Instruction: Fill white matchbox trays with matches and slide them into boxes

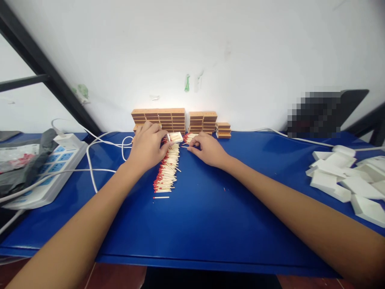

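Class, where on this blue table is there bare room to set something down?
The widest mostly free patch of table lies between the match row and the right forearm. Another lies beyond that forearm, short of the white trays. Crowded: around the left hand and right hand, along the stacked matchboxes, and among cables and power strip.

We are viewing one blue table [216,228]; behind it, one white wall [246,60] is rising, green-marked; at its left, one black frame [49,54] is slanting; beneath it, reddish floor [111,277] is showing.
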{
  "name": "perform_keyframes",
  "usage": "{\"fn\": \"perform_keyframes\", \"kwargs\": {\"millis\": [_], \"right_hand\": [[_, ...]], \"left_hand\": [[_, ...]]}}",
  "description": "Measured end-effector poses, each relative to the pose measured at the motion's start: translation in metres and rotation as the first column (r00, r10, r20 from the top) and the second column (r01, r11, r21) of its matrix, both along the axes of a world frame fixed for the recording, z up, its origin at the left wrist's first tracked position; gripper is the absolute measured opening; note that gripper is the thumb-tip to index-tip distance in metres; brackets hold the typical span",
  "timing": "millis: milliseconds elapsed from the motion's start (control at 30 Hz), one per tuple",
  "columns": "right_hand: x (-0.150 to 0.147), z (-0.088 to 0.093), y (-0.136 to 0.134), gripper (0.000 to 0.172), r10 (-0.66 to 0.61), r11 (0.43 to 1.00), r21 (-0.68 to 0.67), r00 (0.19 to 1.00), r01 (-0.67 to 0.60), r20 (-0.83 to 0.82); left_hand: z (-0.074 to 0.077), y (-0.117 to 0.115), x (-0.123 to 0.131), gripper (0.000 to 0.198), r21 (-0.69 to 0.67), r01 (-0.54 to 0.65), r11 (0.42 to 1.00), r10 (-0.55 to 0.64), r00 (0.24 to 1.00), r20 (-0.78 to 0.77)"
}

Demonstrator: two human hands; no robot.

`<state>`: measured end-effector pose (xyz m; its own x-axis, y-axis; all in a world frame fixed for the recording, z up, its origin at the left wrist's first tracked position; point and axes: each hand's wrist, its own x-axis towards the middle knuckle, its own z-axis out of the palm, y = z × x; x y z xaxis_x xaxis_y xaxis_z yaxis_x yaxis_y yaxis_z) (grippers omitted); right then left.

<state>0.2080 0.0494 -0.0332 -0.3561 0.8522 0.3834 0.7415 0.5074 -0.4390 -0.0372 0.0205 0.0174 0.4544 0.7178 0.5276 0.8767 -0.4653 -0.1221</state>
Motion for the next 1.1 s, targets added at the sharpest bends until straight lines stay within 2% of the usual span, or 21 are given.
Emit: {"fn": "perform_keyframes", "kwargs": {"millis": [200, 400, 767, 967, 1100], "right_hand": [[0.006, 0.002, 0.004, 0.018, -0.038, 0.998, -0.051, 0.993, 0.044, 0.109], [0.015, 0.000, 0.004, 0.002, -0.047, 0.999, 0.009, 0.996, 0.046, 0.074], [0.017, 0.006, 0.002, 0.009, -0.012, 0.999, -0.032, 0.991, 0.016, 0.137], [0.020, 0.011, -0.007, 0.008, 0.015, 0.993, 0.117, 1.000, -0.015, 0.000], [0.011, 0.014, -0.013, 0.008, 0.052, 0.983, 0.179, 0.999, -0.050, -0.008]], "left_hand": [[-0.001, -0.002, 0.003, 0.026, -0.006, 0.025, 1.000, -0.026, 1.000, -0.003], [-0.003, -0.001, 0.003, 0.028, -0.013, 0.029, 0.999, -0.029, 1.000, -0.008], [-0.005, -0.001, 0.003, 0.029, 0.001, 0.060, 0.998, -0.060, 0.998, -0.011], [-0.004, -0.003, 0.006, 0.028, -0.014, 0.052, 0.999, -0.052, 0.998, -0.021], [-0.006, -0.005, 0.010, 0.032, -0.047, 0.131, 0.990, -0.130, 0.991, 0.007]]}}
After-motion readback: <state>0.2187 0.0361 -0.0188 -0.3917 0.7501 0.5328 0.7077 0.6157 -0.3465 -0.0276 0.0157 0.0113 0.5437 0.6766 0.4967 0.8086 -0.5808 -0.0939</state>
